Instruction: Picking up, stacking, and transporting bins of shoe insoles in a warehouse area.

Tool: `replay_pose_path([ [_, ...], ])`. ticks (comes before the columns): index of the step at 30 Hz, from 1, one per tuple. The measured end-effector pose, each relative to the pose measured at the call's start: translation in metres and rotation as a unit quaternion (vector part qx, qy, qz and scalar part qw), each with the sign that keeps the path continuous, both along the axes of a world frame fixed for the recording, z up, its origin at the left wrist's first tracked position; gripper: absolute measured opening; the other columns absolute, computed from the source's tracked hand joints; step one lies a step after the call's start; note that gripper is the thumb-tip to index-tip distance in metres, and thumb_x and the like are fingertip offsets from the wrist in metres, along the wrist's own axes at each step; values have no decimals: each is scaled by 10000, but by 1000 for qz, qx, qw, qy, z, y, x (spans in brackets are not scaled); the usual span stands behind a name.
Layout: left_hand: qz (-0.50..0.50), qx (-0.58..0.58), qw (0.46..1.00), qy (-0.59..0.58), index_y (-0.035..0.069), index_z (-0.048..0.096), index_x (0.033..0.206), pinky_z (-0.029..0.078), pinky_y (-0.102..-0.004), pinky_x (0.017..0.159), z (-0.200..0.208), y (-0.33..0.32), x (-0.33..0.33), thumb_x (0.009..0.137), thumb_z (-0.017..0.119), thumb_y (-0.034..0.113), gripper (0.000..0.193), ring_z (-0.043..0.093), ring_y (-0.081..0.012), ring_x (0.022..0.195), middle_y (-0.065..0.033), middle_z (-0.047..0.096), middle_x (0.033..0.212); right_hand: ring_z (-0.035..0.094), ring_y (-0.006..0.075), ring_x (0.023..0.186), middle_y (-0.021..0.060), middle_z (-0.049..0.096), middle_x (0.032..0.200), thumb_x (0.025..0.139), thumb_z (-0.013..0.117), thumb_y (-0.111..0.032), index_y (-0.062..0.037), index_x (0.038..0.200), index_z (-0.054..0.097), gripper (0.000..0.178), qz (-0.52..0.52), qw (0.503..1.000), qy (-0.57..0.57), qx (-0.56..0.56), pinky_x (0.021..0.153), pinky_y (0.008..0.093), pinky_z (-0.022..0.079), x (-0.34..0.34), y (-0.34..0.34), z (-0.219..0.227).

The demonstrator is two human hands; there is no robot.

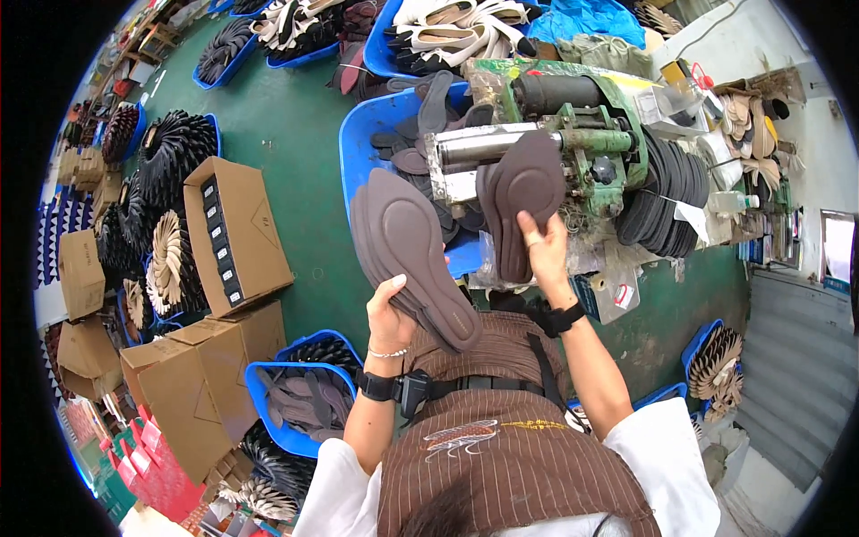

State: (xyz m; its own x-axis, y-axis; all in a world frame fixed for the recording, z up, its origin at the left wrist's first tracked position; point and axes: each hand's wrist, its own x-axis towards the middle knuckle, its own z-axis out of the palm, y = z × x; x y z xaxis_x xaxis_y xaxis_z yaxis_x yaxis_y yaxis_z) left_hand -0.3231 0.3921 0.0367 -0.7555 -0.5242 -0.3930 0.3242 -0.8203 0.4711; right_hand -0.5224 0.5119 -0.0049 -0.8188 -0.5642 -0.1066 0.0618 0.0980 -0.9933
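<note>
My left hand grips a stack of dark brown insoles, its thumb on the top one and the fingers hidden beneath. A raised oval pad shows on the upper face. In my right hand is another stack of dark brown insoles, thumb on top, held upright in front of the machine. The two stacks are apart. Just beyond them stands a green roller machine with a shiny metal roller. A blue bin holding loose dark insoles lies behind the stacks.
At the right of the machine sits a tied bundle of black soles. On my left are an open cardboard box with small black boxes, and a blue basket of insoles. Bins of shoe parts line the green floor.
</note>
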Motion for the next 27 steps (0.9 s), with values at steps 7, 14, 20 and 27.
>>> replay_pose_path([
  [7,24,24,999,-18,-108,390,1276,412,-443,987,-5,0,3,789,525,176,580,526,-376,1131,-277,516,1227,517,195,1113,145,566,1206,924,537,-127,31,1274,468,390,-62,988,108,90,954,303,387,49,26,8],
  [14,-3,32,999,-16,-109,406,1257,421,-443,981,-4,5,6,795,540,159,551,542,-375,1107,-269,534,1199,603,117,861,71,638,1012,931,540,-109,24,1103,555,218,25,996,-76,-41,725,266,499,8,-10,31],
  [20,-1,33,998,-53,-29,451,1252,446,-371,951,-24,13,10,801,591,80,485,560,-262,1087,-147,567,1182,645,153,675,114,665,855,956,480,-145,33,1046,571,219,2,971,-234,43,606,280,534,13,1,11],
  [27,-28,-71,991,-108,-22,439,1269,430,-342,952,-8,13,-6,790,643,15,522,540,-217,1104,-119,545,1209,568,79,705,12,637,807,892,626,-243,-13,955,649,239,108,982,-140,65,652,225,465,55,-5,30],
])
